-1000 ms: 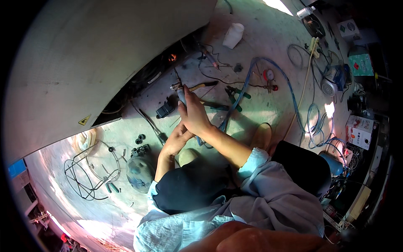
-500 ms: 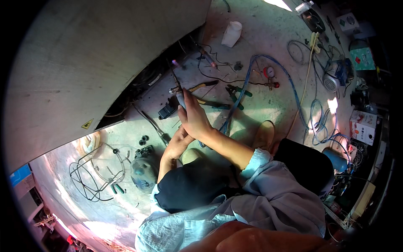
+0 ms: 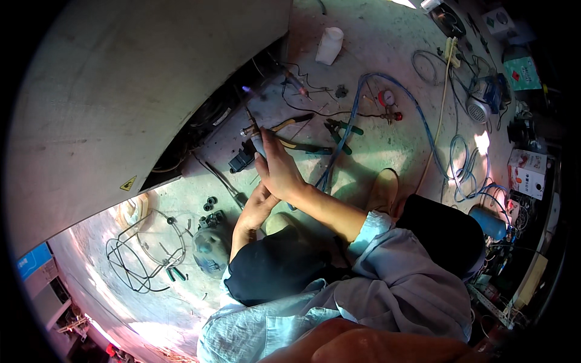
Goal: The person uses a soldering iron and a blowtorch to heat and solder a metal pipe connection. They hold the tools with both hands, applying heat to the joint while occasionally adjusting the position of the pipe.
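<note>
A gas torch with a grey handle and a thin metal neck is gripped in my right hand. Its neck slants up toward the dark gap under a large metal panel, where a small violet-blue flame glows. My left hand is closed just below, against the heel of the right; what its fingers hold is hidden. Beside the torch lie a black block-shaped part and a long-handled tool with yellow and black grips. Green-handled pliers rest farther right.
A dark rounded compressor and a bent wire frame are at the left. Blue hoses loop across the floor to a red pressure gauge. Beyond stand a white cup and a motor pump.
The flame looks bluer and sits slightly farther left relative to the torch. The whole view has shifted a little; both hands keep nearly the same pose and grip.
</note>
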Available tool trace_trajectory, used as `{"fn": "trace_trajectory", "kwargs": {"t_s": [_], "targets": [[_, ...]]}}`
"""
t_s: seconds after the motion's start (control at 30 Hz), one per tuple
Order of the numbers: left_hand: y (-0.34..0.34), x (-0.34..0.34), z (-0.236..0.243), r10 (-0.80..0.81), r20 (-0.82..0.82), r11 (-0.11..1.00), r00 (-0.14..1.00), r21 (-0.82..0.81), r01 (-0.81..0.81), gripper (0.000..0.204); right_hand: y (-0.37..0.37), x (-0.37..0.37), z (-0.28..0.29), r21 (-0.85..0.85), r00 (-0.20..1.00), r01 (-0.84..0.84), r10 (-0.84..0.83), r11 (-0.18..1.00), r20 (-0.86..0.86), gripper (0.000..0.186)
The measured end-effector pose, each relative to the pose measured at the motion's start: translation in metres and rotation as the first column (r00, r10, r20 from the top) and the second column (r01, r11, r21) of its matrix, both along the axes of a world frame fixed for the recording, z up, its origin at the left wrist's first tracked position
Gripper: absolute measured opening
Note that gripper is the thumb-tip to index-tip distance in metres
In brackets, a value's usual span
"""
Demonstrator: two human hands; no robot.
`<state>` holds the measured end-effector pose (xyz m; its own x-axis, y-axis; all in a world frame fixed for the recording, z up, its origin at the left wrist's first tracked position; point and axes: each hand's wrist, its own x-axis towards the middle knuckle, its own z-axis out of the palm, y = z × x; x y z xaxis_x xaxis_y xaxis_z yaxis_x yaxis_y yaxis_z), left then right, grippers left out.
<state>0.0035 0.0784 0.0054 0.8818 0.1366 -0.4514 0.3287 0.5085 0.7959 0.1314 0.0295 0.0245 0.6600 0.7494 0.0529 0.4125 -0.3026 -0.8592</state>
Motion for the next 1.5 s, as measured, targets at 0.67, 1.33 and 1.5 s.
{"fn": "trace_trajectory", "kwargs": {"t_s": [0.67,1.33,1.5], "targets": [[0.002,0.007,0.001,0.004,-0.019,1.0,1.0,-0.006,-0.004,0.061,0.002,0.004,-0.004,-0.007,0.999,-0.007,0.006,1.0,-0.048,0.065],[-0.001,0.005,-0.007,0.018,0.016,0.999,1.0,-0.041,-0.018,0.06,-0.001,0.005,0.002,-0.057,0.991,-0.021,0.013,0.998,-0.135,0.063],[0.007,0.001,0.003,-0.071,-0.004,0.997,0.997,-0.004,0.071,0.059,-0.001,0.003,-0.002,-0.032,0.992,-0.015,0.011,0.999,-0.126,0.062]]}}
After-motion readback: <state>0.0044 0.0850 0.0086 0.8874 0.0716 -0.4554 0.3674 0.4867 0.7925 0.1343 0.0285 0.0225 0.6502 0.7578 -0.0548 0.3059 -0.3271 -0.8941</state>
